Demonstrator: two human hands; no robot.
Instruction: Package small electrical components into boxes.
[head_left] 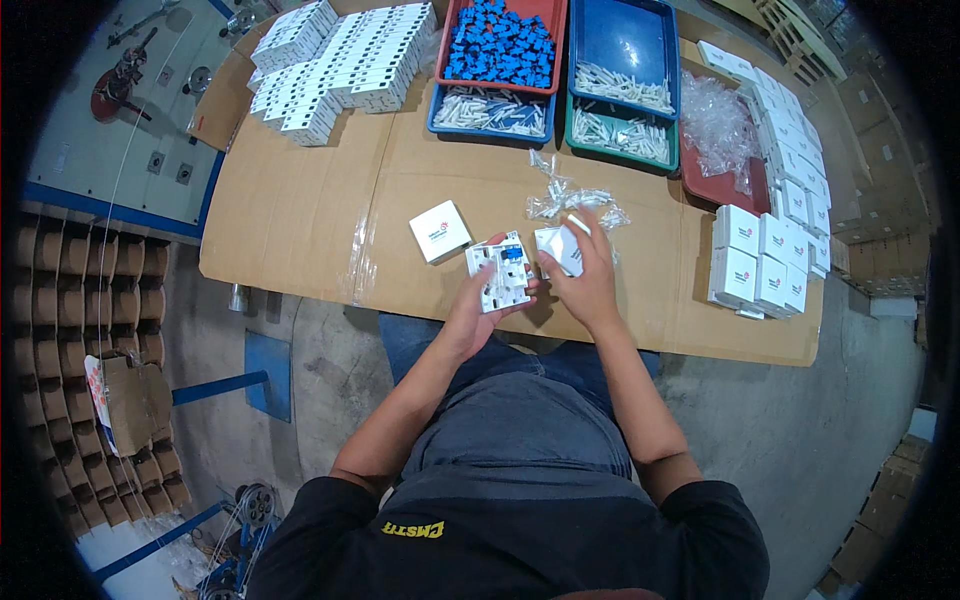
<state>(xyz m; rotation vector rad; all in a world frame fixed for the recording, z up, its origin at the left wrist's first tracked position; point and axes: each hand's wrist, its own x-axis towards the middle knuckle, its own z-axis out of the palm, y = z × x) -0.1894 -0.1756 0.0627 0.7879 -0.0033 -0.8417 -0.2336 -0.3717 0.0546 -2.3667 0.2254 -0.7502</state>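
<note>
While the left hand [470, 315] grips an open white plastic base [500, 275] with a blue insert above the cardboard-covered table [300, 200], the right hand [590, 280] pinches its white cover [557, 248] just beside, seemingly mid-assembly; closing would require aligning both edges.

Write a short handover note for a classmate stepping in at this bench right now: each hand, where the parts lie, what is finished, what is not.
Left hand: holds the open white plastic base, a blue insert in its top.
Right hand: fingers on a white cover beside the base, not yet fitted on it.
Parts: blue inserts in the red tray; small white pieces in the blue tray; empty clear bags just behind the hands.
Done: closed white boxes stacked at right; one lone box at left.
Left: closing this unit.
</note>
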